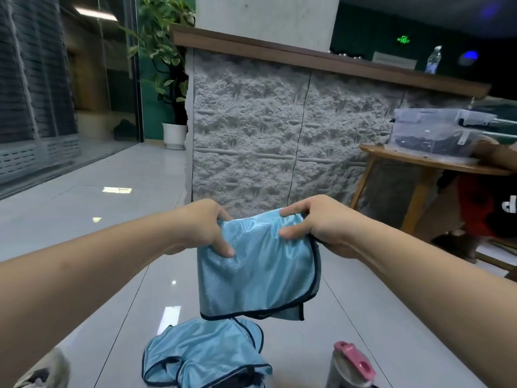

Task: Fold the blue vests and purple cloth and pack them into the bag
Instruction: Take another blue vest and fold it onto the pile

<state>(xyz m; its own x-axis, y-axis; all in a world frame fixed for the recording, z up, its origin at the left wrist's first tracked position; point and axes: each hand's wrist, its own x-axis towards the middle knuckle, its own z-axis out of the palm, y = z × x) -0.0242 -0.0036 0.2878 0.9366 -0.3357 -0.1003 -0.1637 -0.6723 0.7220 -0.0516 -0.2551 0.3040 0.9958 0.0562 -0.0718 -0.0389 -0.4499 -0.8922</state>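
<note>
**One vest folded, more to go**

Both hands hold up one folded blue vest (pixel 258 264). The left hand (pixel 207 228) and right hand (pixel 316 225) pinch its top corners. Another vest (pixel 204 357) lies crumpled on the near floor. No bag or purple cloth shows.

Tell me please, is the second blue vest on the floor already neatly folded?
No, the second blue vest lies crumpled on the floor.

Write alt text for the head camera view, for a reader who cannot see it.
Both hands, left and right, hold a folded blue vest by its top edge above a grey tiled floor. A second blue vest lies crumpled below, beside a pink-lidded bottle.
</note>
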